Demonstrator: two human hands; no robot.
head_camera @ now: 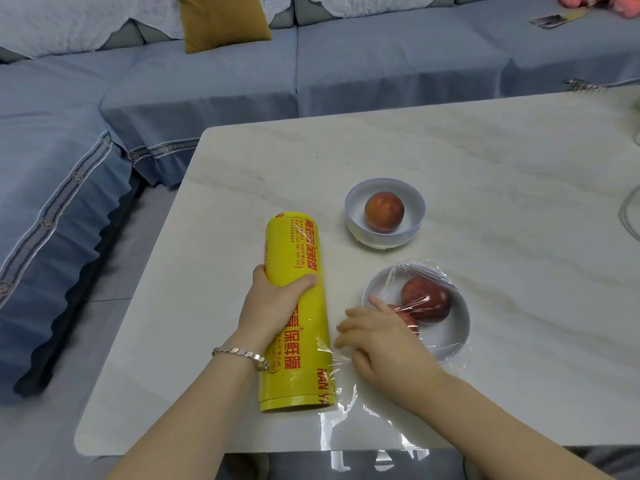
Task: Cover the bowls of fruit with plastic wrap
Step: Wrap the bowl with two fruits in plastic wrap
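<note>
Yellow is the one roll of plastic wrap (296, 317), printed with red letters, which lies on its side on the pale marble desk (485, 161), with one end toward the sofa and the other end near the front edge. Two white bowls stand to the right of it. The far bowl (384, 213) is uncovered and holds one reddish-orange fruit (384, 212). The near bowl (416, 312) holds two dark red fruits (426, 298) and has clear film stretched over its top, wrinkled around the rim. A loose sheet of film (360, 410) runs from the roll across the desk toward this bowl and down over the front edge. The left hand (273, 303) is curled around the middle of the roll, with the thumb on top and the fingers wrapped over its far side; a silver bracelet (242, 355) sits on that wrist. The right hand (377, 341) lies between the roll and the near bowl, with the fingers loosely bent and a little apart, resting on the film at the left rim of the bowl. I cannot tell whether it pinches the film. A blue sofa (173, 98) with one mustard cushion (221, 20) stands behind the desk.
</note>
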